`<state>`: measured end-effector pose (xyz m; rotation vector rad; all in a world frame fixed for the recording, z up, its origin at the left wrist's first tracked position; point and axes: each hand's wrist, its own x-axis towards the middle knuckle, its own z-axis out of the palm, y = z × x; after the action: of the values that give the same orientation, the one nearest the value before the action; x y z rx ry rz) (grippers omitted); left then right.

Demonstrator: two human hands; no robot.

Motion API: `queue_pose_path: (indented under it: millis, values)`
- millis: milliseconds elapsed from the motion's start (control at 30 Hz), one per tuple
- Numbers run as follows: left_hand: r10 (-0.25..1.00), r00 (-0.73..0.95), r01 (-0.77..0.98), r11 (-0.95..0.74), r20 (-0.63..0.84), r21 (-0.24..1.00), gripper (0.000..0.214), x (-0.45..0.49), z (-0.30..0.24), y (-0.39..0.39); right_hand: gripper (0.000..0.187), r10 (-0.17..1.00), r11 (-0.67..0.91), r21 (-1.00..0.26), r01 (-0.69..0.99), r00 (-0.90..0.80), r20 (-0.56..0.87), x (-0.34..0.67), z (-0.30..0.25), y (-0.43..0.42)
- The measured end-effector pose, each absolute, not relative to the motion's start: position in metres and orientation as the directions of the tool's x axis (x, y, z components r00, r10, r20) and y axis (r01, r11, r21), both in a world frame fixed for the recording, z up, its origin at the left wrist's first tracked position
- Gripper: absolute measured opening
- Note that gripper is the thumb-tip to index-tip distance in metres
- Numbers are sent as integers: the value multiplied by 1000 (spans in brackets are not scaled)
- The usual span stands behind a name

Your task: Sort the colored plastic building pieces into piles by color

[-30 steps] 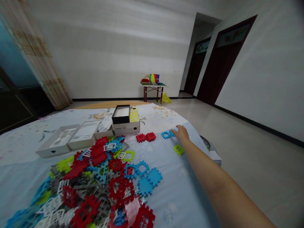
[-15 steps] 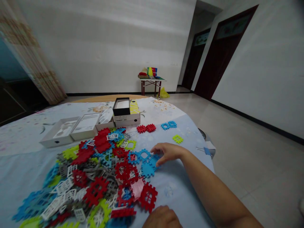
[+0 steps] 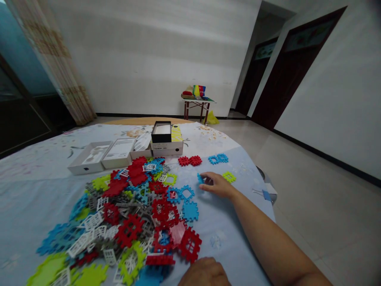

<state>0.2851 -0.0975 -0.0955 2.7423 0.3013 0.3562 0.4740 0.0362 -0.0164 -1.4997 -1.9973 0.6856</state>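
My right hand point(image 3: 217, 184) pinches a small blue toothed building tile point(image 3: 200, 178) between thumb and fingers, just above the cloth. Left of it lie two linked blue frame tiles point(image 3: 187, 193) and a solid blue tile point(image 3: 190, 211), at the right edge of a large heap of mixed plastic pieces. At the bottom edge, my left hand point(image 3: 205, 273) rests with curled fingers, partly cut off by the frame; whatever it may hold is hidden. A red window tile point(image 3: 190, 245) lies nearest to it. Beyond my right hand is a green tile point(image 3: 229, 177).
Linked red tiles point(image 3: 189, 160) and linked blue rings point(image 3: 218, 159) lie farther back. Open white boxes point(image 3: 86, 169) and a black box point(image 3: 161, 138) stand behind the heap. A binder clip point(image 3: 266, 195) grips the cloth at the table's right edge.
My right hand has lifted one blue tile away from the solid blue one and moved slightly up and away. The view has shifted a little left. My left hand stays at the bottom edge.
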Motion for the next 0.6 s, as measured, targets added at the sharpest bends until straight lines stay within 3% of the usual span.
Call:
queue_pose_path:
  millis: [100, 200, 367, 500, 600]
  values:
    - [258, 948, 149, -875, 183, 461, 30, 278, -74, -92, 46, 935, 330, -696, 638, -320, 150, 472, -18, 37]
    - [368, 912, 215, -805, 182, 553, 27, 269, -47, -86, 37, 904, 413, -657, 630, -369, 215, 469, -19, 40]
    - [605, 780, 410, -687, 161, 600, 26, 258, -16, -78, 47, 929, 363, -582, 728, -233, 288, 470, -27, 49]
    - [572, 801, 386, -720, 178, 577, 24, 251, 7, -81, 48, 956, 277, -605, 746, -151, 251, 476, -33, 52]
    - [579, 778, 370, -736, 244, 567, 22, 238, 30, -79, 36, 960, 241, -570, 786, -108, 257, 479, -39, 54]
